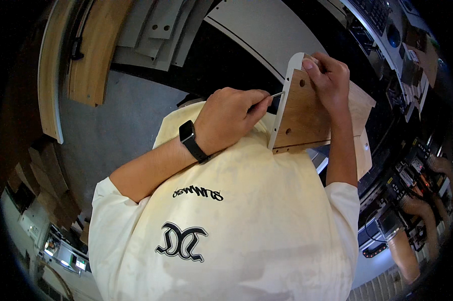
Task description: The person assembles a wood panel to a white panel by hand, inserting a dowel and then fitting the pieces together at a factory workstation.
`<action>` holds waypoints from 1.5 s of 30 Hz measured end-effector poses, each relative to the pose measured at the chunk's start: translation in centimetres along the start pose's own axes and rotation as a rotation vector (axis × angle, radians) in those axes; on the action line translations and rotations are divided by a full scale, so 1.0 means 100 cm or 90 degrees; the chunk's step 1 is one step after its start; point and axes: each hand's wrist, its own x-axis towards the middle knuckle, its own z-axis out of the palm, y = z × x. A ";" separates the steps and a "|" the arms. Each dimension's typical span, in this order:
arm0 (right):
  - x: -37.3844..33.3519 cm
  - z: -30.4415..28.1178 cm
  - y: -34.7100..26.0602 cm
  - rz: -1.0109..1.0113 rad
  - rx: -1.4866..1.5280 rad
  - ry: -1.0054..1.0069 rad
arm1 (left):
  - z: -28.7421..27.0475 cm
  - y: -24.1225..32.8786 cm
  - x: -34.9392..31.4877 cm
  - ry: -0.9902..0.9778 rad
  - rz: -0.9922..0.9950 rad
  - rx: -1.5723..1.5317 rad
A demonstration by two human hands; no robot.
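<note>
A wood-faced panel (303,113) with a white edge stands tilted in front of my chest. It has round holes in its face and small dark holes along its edge. My right hand (330,83) grips its upper corner, the thumb on the wood face. From the left, my left hand (232,116), with a black watch on the wrist, pinches a thin pale rod (277,94). The rod's far end meets the panel's white edge; I cannot tell whether it sits in a hole. My fingers hide its other end.
Long wooden boards (93,55) stand at the left, one with a black handle. White panels (158,35) with holes lean at the back. Another wooden piece (359,108) is behind the held panel. A keyboard (374,15) lies far right; machinery with hoses (422,210) stands at the right.
</note>
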 end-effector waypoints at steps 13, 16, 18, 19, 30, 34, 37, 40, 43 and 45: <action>0.002 -0.002 0.002 0.027 -0.033 0.001 | 0.000 0.007 -0.005 -0.025 -0.046 -0.029; 0.001 -0.003 0.003 0.026 -0.023 -0.002 | 0.001 0.003 -0.003 -0.010 -0.053 -0.033; 0.001 -0.004 0.002 0.019 -0.027 -0.004 | 0.001 0.002 -0.003 -0.009 -0.045 -0.031; 0.002 -0.005 0.002 0.024 -0.021 -0.014 | 0.001 0.002 -0.003 -0.013 -0.045 -0.030; 0.002 -0.001 0.000 0.035 0.003 -0.018 | -0.003 0.001 0.003 -0.050 -0.034 -0.035; 0.001 0.002 0.002 0.025 0.004 -0.012 | -0.010 0.002 0.008 -0.078 -0.012 -0.040; -0.001 0.004 0.003 0.035 -0.011 -0.014 | -0.013 -0.007 0.015 -0.091 0.044 -0.048; -0.001 0.005 0.010 0.000 -0.049 -0.019 | -0.024 -0.008 0.023 -0.151 0.078 0.015; 0.001 0.007 0.009 -0.081 -0.104 -0.011 | -0.031 -0.009 0.030 -0.166 0.141 0.107; 0.003 0.001 -0.004 -0.025 -0.102 -0.055 | -0.036 0.000 0.031 -0.167 0.173 0.201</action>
